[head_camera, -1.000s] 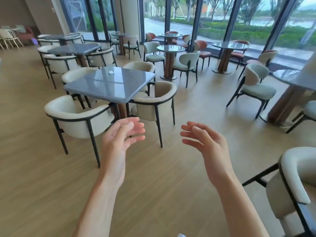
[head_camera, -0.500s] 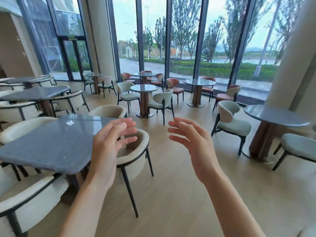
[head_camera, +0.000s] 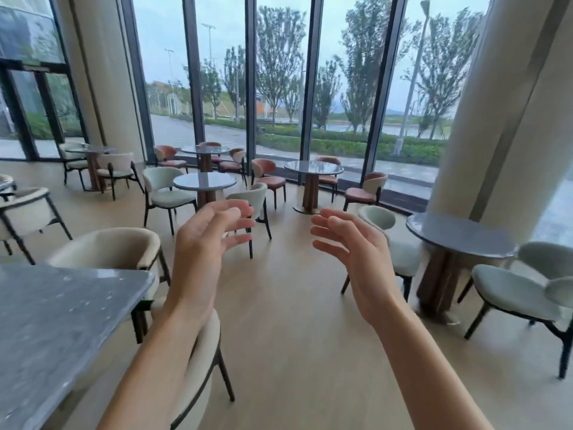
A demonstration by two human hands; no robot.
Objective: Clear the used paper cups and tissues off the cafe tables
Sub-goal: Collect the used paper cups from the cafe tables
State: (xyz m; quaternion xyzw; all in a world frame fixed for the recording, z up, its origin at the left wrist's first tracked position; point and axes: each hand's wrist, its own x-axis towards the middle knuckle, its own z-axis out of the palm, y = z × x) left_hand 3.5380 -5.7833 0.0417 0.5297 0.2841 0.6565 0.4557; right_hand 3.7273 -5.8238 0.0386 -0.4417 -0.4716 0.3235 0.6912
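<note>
The left hand [head_camera: 201,262] and the right hand [head_camera: 359,259] are both hanging in the air in front of the person, palms turned toward each other, fingers spread apart and only loosely bent, so neither grip is closing on anything. Between them a stretch of pale wooden floor [head_camera: 294,321] is showing. The grey stone tabletop [head_camera: 62,321] is lying at lower left, just beside the left forearm, and its visible surface is carrying only faint pale specks (too small and blurred to tell whether any is a tissue). No cup or tissue is showing within either grip, and none can be made out on the nearer surfaces. A cream armchair [head_camera: 198,377] is standing under the left forearm at the corner of that tabletop. To the right, a round tabletop [head_camera: 459,234] is sitting well apart from the right hand, beside a wide column [head_camera: 511,119], with 2 pale green chairs around it. Farther off, 3 more round tabletops are standing near the tall windows [head_camera: 279,88], ringed by cream and rust-coloured chairs.
</note>
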